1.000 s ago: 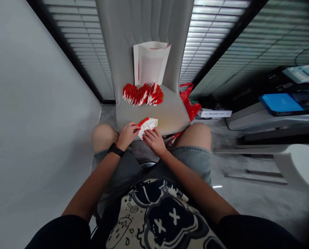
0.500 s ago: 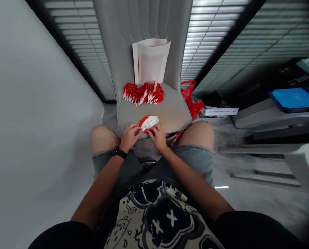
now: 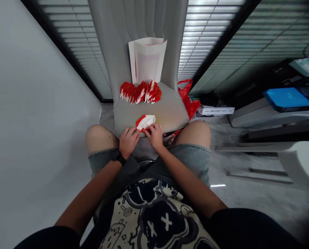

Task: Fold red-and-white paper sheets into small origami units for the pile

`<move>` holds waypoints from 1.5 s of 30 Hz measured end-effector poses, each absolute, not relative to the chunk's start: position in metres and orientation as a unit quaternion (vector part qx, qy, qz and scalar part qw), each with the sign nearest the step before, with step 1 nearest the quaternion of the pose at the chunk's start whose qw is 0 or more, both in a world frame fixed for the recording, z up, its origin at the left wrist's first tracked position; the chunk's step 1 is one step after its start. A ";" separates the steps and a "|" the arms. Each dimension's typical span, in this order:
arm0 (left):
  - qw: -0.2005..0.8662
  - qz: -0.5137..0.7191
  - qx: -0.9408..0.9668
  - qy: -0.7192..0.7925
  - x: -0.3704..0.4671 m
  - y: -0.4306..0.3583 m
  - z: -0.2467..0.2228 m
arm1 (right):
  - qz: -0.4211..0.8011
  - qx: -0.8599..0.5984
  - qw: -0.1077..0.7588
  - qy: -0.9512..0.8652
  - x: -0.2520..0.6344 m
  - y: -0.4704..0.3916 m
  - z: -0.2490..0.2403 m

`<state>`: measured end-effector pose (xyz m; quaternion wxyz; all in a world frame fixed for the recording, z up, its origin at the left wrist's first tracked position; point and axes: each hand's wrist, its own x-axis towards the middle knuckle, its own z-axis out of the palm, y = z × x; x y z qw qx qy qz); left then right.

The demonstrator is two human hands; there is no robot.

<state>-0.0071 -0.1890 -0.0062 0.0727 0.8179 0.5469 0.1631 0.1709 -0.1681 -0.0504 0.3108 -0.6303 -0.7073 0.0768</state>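
On the front of the grey chair seat (image 3: 170, 116) lies a partly folded sheet of red and white paper (image 3: 147, 121), white side up with crease lines. My left hand (image 3: 128, 141), a dark watch on its wrist, has its fingers closed at the paper's lower left edge. The thumb and fingers of my right hand (image 3: 155, 137) pinch the paper's lower edge; they cover part of it. Farther back on the seat is a row of several folded red and white paper pieces (image 3: 140, 92), packed close together.
Large white sheets (image 3: 147, 64), curled, stand against the chair back. A red plastic bag (image 3: 189, 100) hangs at the seat's right side, with a white box (image 3: 216, 110) beyond it. A blue box (image 3: 288, 98) sits on furniture at right, near a white chair (image 3: 305, 159).
The whole view has shifted slightly, so things appear a little farther left. My left fingers have drawn back a little toward me along the paper's edge; the right hand still pinches it.
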 end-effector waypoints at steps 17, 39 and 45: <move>0.019 0.090 0.817 0.569 0.011 -0.226 -0.015 | 0.074 -0.607 0.279 -0.740 0.173 -0.173 -0.044; 0.032 0.129 0.797 0.590 0.013 -0.209 -0.008 | 0.143 -0.500 0.239 -0.820 0.252 -0.108 -0.025; 0.035 0.153 0.806 0.571 0.016 -0.224 -0.007 | 0.046 -0.540 0.186 -0.819 0.237 -0.089 -0.028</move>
